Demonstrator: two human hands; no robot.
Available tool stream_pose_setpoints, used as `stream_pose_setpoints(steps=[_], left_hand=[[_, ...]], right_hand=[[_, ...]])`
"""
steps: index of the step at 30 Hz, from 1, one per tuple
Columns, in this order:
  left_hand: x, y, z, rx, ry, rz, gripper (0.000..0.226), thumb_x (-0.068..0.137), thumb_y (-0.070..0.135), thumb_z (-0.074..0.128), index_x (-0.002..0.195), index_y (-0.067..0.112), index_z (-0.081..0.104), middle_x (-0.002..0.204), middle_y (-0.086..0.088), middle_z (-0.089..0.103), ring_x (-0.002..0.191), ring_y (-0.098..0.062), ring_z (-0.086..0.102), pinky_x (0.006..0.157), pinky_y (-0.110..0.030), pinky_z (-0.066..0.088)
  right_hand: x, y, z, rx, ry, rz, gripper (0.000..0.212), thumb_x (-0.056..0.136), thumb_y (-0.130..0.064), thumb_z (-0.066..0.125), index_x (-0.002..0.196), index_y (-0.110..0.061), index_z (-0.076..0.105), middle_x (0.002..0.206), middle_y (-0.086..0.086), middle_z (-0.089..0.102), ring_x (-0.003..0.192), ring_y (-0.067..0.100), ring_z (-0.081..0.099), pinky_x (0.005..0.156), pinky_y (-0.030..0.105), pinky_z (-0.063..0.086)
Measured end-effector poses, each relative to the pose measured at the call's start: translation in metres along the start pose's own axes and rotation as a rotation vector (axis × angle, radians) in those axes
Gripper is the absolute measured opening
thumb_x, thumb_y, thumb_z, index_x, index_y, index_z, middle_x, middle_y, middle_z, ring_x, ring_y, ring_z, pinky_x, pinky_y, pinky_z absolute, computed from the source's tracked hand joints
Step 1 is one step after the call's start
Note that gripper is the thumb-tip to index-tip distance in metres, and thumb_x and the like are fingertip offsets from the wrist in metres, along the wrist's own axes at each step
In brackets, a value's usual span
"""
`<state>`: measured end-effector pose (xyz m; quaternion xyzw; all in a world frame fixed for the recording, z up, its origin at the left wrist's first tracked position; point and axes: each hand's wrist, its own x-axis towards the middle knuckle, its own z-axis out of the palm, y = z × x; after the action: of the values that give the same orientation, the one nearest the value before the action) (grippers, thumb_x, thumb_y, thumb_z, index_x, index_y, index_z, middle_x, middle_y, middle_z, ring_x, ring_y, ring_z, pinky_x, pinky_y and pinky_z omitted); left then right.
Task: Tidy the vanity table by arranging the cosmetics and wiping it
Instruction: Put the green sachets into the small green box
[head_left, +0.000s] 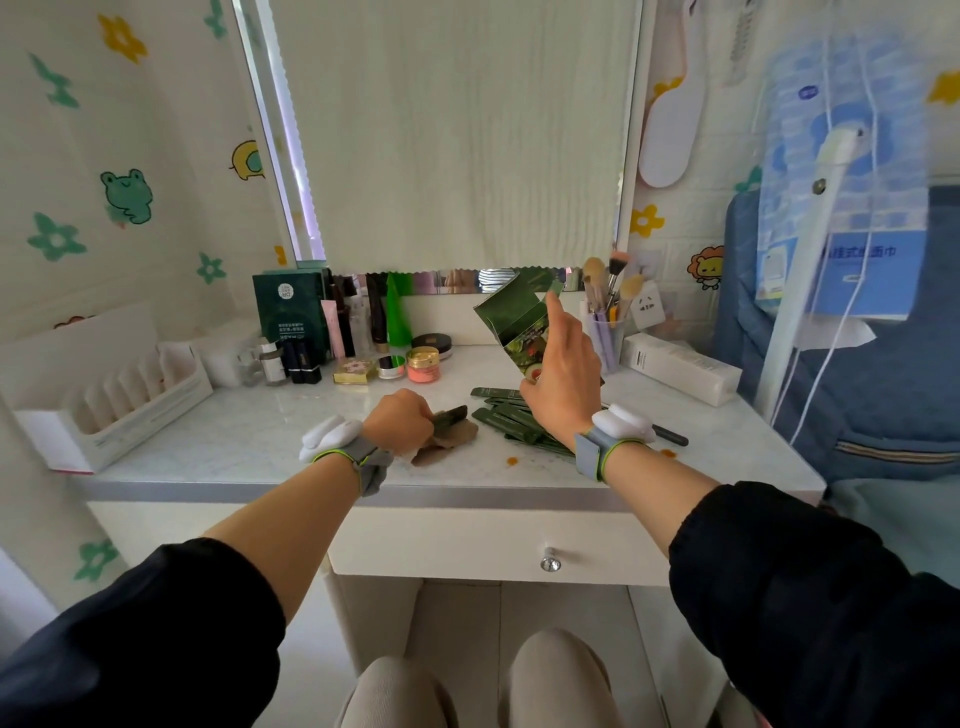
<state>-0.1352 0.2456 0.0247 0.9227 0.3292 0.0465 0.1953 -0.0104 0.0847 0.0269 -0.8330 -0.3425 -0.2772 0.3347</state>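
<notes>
Right hand (562, 385) gripping glossy carton (513, 321), left hand (399, 422) pinching sachet (451, 417)

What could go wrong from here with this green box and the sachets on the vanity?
1. The right hand holds the open green box tilted, close to the brush cup; a swing could topple the cup.
2. An orange spot lies near the sachet pile; sliding sachets might smear it.

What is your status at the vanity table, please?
Left hand grips a green sachet at the tabletop. Right hand holds open green box aloft. Loose sachets, orange stains remain.
</notes>
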Motion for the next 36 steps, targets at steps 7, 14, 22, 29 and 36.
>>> stream_pose_setpoints(steps=[7,14,22,29,36], left_hand=[[-0.002,0.012,0.010,-0.106,0.105,-0.013,0.028,0.096,0.017,0.039,0.117,0.002,0.050,0.115,-0.018,0.058,0.100,-0.033,0.056,0.076,-0.034,0.044],[-0.003,0.002,0.026,0.090,0.016,0.154,0.035,0.093,0.042,0.054,0.113,0.013,0.055,0.105,-0.010,0.044,0.094,-0.031,0.055,0.084,-0.035,0.045],[-0.007,0.008,0.028,-0.141,0.027,0.222,0.010,0.090,0.016,0.061,0.098,0.012,0.066,0.075,0.000,0.062,0.060,-0.011,0.058,0.056,-0.019,0.047],[-0.021,0.042,0.042,-0.296,-0.060,0.331,0.011,0.087,0.023,0.068,0.097,0.018,0.070,0.071,0.010,0.060,0.062,-0.002,0.052,0.058,-0.014,0.042],[-0.024,0.060,0.049,-0.176,-0.116,0.421,0.018,0.084,0.025,0.071,0.099,0.016,0.072,0.092,-0.001,0.069,0.078,-0.010,0.056,0.062,-0.012,0.040]], right_hand=[[-0.002,0.002,0.002,-0.024,-0.003,0.008,0.108,0.070,-0.013,0.079,0.152,-0.019,0.010,0.141,0.008,0.041,0.122,0.030,0.048,0.094,0.045,0.046],[-0.003,0.005,0.003,-0.030,-0.003,0.013,0.107,0.070,-0.012,0.078,0.153,-0.018,0.011,0.140,0.009,0.041,0.122,0.030,0.048,0.094,0.046,0.047],[-0.005,0.010,0.000,-0.022,0.010,0.006,0.107,0.068,-0.011,0.079,0.152,-0.016,0.014,0.138,0.009,0.044,0.122,0.030,0.048,0.093,0.048,0.048],[-0.005,0.014,-0.005,-0.027,0.036,0.017,0.106,0.068,-0.011,0.079,0.152,-0.016,0.016,0.138,0.008,0.046,0.124,0.029,0.048,0.103,0.043,0.042],[-0.007,0.019,-0.009,-0.024,0.034,0.033,0.104,0.071,-0.010,0.079,0.153,-0.016,0.015,0.145,0.007,0.040,0.137,0.031,0.033,0.103,0.045,0.039]])
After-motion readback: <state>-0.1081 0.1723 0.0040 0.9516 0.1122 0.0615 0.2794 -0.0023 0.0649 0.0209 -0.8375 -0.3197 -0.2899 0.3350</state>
